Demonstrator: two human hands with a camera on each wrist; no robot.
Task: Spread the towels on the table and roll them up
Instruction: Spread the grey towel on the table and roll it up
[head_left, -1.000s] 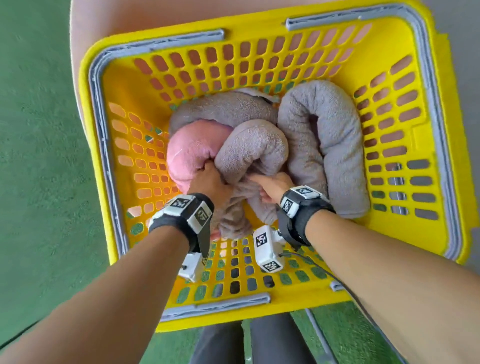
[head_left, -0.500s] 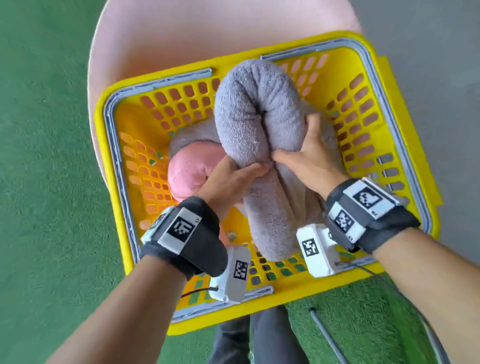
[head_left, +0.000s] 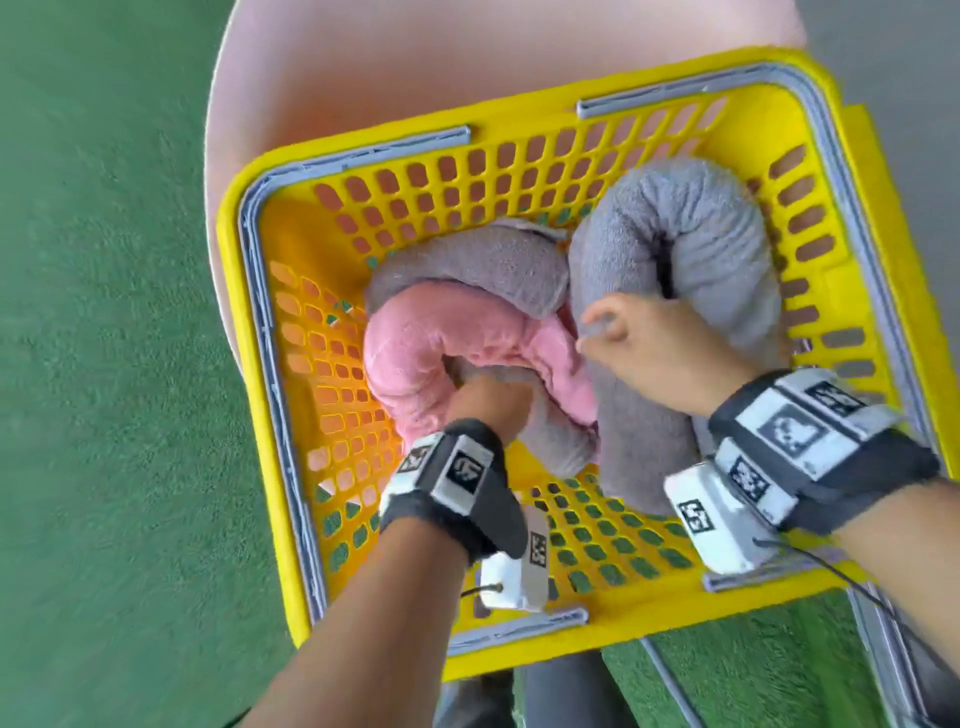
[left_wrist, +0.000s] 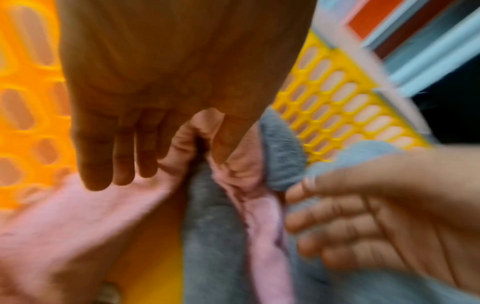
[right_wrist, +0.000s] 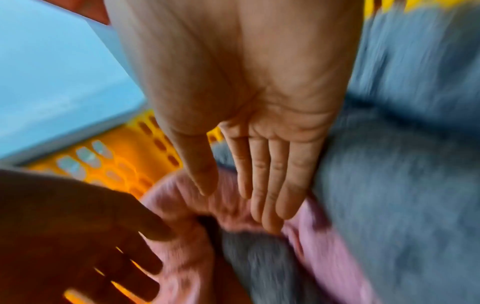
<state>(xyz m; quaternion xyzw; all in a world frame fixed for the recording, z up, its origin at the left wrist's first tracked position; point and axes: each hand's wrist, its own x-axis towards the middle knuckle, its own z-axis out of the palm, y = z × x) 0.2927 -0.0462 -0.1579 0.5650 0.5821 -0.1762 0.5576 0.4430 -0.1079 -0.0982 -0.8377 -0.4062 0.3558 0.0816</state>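
Note:
A yellow basket (head_left: 519, 649) holds a pink rolled towel (head_left: 415, 353) bent into a U, and several grey rolled towels. One thick grey roll (head_left: 691, 218) arches along the basket's right side, and another grey towel (head_left: 483, 265) lies behind the pink one. My left hand (head_left: 488, 405) reaches into the pink loop with straight fingers (left_wrist: 116, 154) and its thumb against a pink fold (left_wrist: 182, 133). My right hand (head_left: 602, 327) hovers open between the pink towel (right_wrist: 324, 236) and the thick grey roll, holding nothing.
The basket sits on a round pale pink seat (head_left: 415, 67). Green carpet (head_left: 104, 364) lies all around it, with a grey strip of floor (head_left: 883, 31) at the far right. My dark-trousered legs (head_left: 561, 691) are just below the basket's near rim.
Both hands have let go of the thick grey roll they held up; it now lies bent at the basket's right. My left hand has dropped onto the pink towel.

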